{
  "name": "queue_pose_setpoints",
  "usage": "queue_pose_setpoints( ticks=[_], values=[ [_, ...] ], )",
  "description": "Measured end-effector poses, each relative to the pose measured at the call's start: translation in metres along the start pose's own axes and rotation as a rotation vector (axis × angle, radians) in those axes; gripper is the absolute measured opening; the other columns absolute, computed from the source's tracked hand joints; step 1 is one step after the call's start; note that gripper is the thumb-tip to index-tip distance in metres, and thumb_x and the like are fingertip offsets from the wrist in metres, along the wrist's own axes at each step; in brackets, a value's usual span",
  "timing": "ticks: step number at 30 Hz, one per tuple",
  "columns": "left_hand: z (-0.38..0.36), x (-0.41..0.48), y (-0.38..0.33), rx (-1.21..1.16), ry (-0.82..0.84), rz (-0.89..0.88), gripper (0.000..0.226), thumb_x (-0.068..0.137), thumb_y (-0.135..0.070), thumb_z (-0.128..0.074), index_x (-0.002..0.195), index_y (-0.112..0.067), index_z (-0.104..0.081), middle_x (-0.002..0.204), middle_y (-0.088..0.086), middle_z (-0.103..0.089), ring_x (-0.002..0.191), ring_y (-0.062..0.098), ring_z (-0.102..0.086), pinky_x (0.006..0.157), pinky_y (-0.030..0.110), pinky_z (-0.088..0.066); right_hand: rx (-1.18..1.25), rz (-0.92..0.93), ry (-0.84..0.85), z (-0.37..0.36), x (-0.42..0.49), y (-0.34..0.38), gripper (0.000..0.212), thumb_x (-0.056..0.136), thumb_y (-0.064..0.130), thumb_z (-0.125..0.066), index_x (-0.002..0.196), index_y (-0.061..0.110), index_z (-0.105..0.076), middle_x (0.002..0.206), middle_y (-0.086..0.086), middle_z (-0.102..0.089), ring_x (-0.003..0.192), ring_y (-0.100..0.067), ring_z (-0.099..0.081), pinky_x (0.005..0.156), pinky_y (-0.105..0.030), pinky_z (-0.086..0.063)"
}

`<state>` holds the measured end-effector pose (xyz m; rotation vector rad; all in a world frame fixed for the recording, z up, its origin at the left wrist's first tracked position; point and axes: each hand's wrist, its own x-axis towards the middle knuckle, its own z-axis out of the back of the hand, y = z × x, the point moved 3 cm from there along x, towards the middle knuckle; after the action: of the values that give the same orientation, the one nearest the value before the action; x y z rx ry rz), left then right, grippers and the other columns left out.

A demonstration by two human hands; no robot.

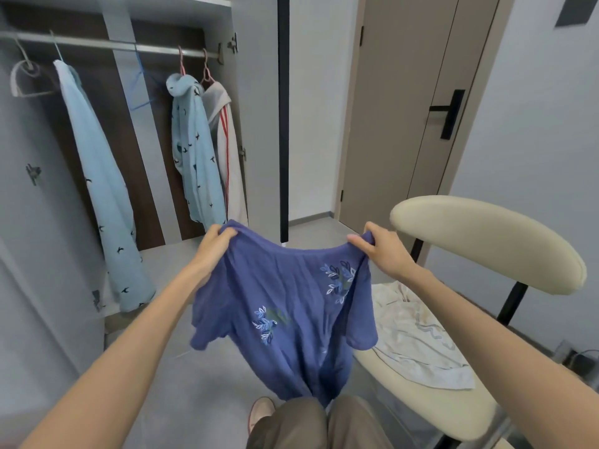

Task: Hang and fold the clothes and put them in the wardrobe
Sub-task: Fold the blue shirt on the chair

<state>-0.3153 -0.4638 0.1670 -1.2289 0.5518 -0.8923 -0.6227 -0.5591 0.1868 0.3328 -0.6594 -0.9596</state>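
Observation:
I hold a blue short-sleeved shirt (291, 303) with embroidered leaf patterns up in front of me. My left hand (212, 251) grips its left shoulder and my right hand (382, 249) grips its right shoulder, so the shirt hangs spread between them above my knees. The open wardrobe (246, 131) stands ahead on the left. On its rail (107, 45) hang a light blue garment (100, 176), a light blue bird-print shirt (194, 150), a white garment with red stripes (228, 157), an empty blue hanger (141, 82) and an empty white hanger (24, 77).
A cream chair (486, 241) stands at my right, with a crumpled white cloth (418, 338) on its seat. A closed grey-brown door (398, 108) with a black handle is ahead on the right. Grey floor lies between me and the wardrobe.

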Motion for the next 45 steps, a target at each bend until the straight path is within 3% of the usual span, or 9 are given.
queue_pose_setpoints(
  ticks=[4, 8, 22, 25, 27, 30, 34, 39, 45],
  values=[
    [0.02, 0.008, -0.003, 0.309, 0.071, -0.063, 0.016, 0.098, -0.02, -0.038, 0.094, -0.006, -0.045, 0.088, 0.007, -0.045, 0.085, 0.021, -0.042, 0.062, 0.028, -0.028, -0.713, 0.106, 0.341, -0.013, -0.009, 0.001, 0.049, 0.085, 0.065, -0.051, 0.082, 0.017, -0.04, 0.086, -0.004, -0.056, 0.088, -0.028, -0.056, 0.062, -0.031, -0.031],
    [0.029, 0.007, -0.004, 0.459, 0.014, -0.277, 0.017, 0.101, -0.014, -0.036, 0.094, -0.002, -0.046, 0.091, 0.013, -0.047, 0.091, 0.026, -0.043, 0.067, 0.032, -0.029, -0.896, 0.209, 0.416, -0.033, -0.013, 0.007, 0.022, 0.091, 0.037, -0.054, 0.088, 0.021, -0.04, 0.107, -0.006, -0.062, 0.101, -0.027, -0.059, 0.063, -0.031, -0.032],
    [0.057, -0.001, -0.015, -0.139, -0.273, -0.137, 0.014, 0.103, -0.024, -0.034, 0.106, -0.015, -0.044, 0.101, 0.004, -0.049, 0.092, 0.016, -0.048, 0.075, 0.025, -0.038, 0.344, -0.152, 0.199, -0.065, -0.003, 0.014, 0.02, 0.091, 0.008, -0.05, 0.099, 0.021, -0.038, 0.064, 0.0, -0.036, 0.06, -0.015, -0.033, 0.055, -0.025, -0.028],
    [0.058, -0.004, -0.018, -0.089, -0.246, -0.203, 0.015, 0.103, -0.025, -0.036, 0.104, -0.014, -0.045, 0.098, 0.003, -0.049, 0.086, 0.014, -0.048, 0.065, 0.02, -0.036, 0.352, -0.189, 0.384, -0.075, -0.007, 0.015, 0.026, 0.092, 0.011, -0.056, 0.11, 0.025, -0.043, 0.072, -0.002, -0.04, 0.067, -0.014, -0.039, 0.053, -0.017, -0.033],
    [0.058, -0.006, -0.02, -0.058, -0.197, -0.252, 0.019, 0.102, -0.027, -0.038, 0.107, -0.013, -0.05, 0.1, 0.0, -0.052, 0.093, 0.015, -0.051, 0.071, 0.022, -0.039, 0.169, -0.167, 0.507, -0.083, -0.01, 0.015, 0.012, 0.091, 0.014, -0.06, 0.087, 0.021, -0.051, 0.071, -0.001, -0.044, 0.066, -0.014, -0.04, 0.051, -0.014, -0.031],
    [0.058, -0.01, -0.024, -0.024, -0.167, -0.334, 0.019, 0.1, -0.026, -0.045, 0.108, -0.014, -0.057, 0.095, -0.01, -0.057, 0.092, 0.005, -0.053, 0.078, 0.018, -0.041, 0.01, -0.165, 0.506, -0.096, -0.012, 0.007, 0.036, 0.09, 0.016, -0.06, 0.059, 0.014, -0.043, 0.06, -0.002, -0.038, 0.058, -0.014, -0.031, 0.05, -0.022, -0.024],
    [0.06, -0.017, -0.029, 0.034, -0.182, -0.427, 0.012, 0.097, -0.02, -0.051, 0.103, -0.018, -0.061, 0.091, -0.02, -0.057, 0.084, -0.013, -0.052, 0.073, -0.002, -0.036, 0.357, -0.357, 0.311, -0.099, -0.015, -0.004, 0.019, 0.093, 0.009, -0.051, 0.077, 0.016, -0.044, 0.075, -0.001, -0.048, 0.064, -0.011, -0.04, 0.056, -0.023, -0.031],
    [0.07, -0.016, -0.029, 0.033, -0.256, -0.468, 0.02, 0.096, -0.023, -0.053, 0.109, -0.014, -0.067, 0.102, -0.007, -0.065, 0.093, 0.003, -0.056, 0.083, 0.01, -0.041, 0.494, -0.315, 0.127, -0.094, -0.012, 0.01, 0.02, 0.1, 0.011, -0.039, 0.083, 0.019, -0.03, 0.075, 0.001, -0.033, 0.064, -0.01, -0.03, 0.05, -0.015, -0.031],
    [0.086, -0.011, -0.033, 0.026, -0.373, -0.475, 0.022, 0.098, -0.022, -0.05, 0.11, -0.012, -0.065, 0.104, -0.004, -0.063, 0.097, 0.008, -0.054, 0.085, 0.018, -0.041, 0.401, -0.342, 0.498, -0.088, -0.013, 0.028, 0.053, 0.084, 0.054, -0.063, 0.096, 0.002, -0.059, 0.089, -0.009, -0.068, 0.077, -0.016, -0.06, 0.073, -0.035, -0.052]
  ],
)
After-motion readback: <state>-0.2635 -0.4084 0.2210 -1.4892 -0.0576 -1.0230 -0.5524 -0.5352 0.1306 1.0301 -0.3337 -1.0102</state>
